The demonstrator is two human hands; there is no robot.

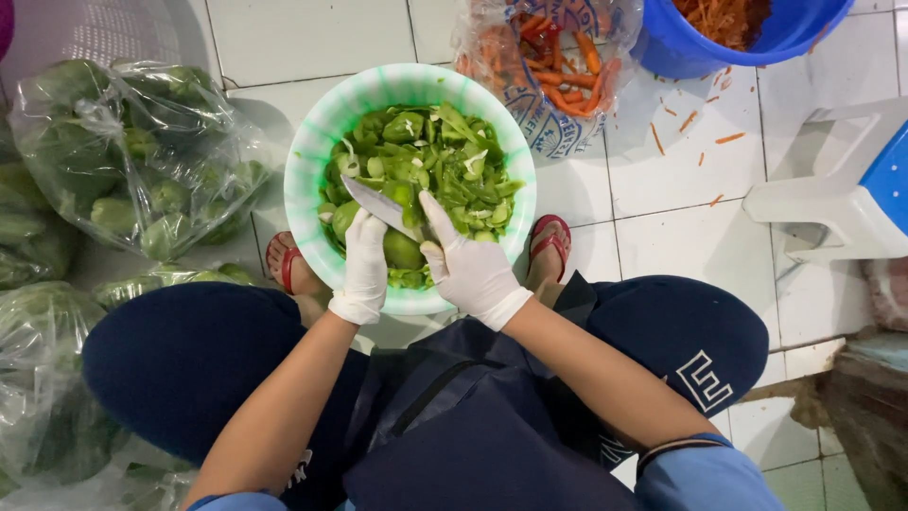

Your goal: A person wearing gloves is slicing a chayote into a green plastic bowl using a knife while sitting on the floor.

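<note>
A pale green plastic bowl [312, 156] stands on the tiled floor between my feet, full of chopped green vegetable pieces [445, 161]. Both hands wear white gloves and are over the bowl's near side. My right hand [473, 274] grips a knife [378, 203]; its blade points up and left across the pieces. My left hand [364, 270] is closed on a round green vegetable [402, 251] just under the blade. The knife's handle is hidden inside my right hand.
Clear plastic bags of whole green vegetables [142, 161] lie at the left. A bag of carrots [558, 66] and a blue tub of shredded carrot [747, 28] stand behind the bowl. A white and blue stool [851, 189] is at the right. Carrot scraps dot the tiles.
</note>
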